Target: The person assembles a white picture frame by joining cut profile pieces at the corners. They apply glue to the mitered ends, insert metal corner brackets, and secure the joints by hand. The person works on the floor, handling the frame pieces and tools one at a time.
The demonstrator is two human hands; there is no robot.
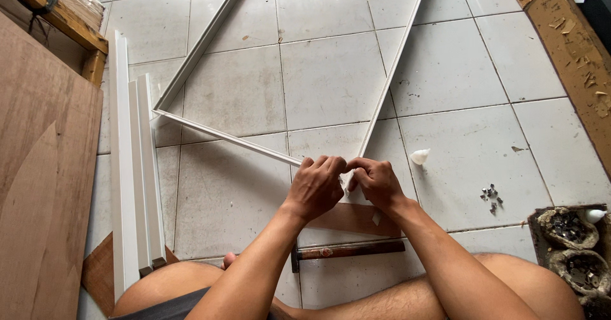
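On the pale tiled floor (445,71), a frame of thin white moulded strips (203,40) is laid flat, its long sides running away from the person and one cross strip slanting toward the near corner. At that corner, where two mitred ends meet, the left hand (316,186) and the right hand (375,181) are pressed together, fingers curled tight around the joint; what exactly is pinched between the fingertips cannot be told, since the knuckles cover it. The strips are seen as narrow, glossy and ridged along their length. Under the corner a flat brown wooden offcut (350,218) is placed, and just nearer than the corner a hammer with a dark, worn handle (350,250) is laid crosswise. To the right of the corner a small white glue bottle (419,156) is lying, and farther right a scatter of small metal fasteners (491,198). Well left of the corner, spare white strips (133,180) are stacked beside a brown plywood sheet (44,199)
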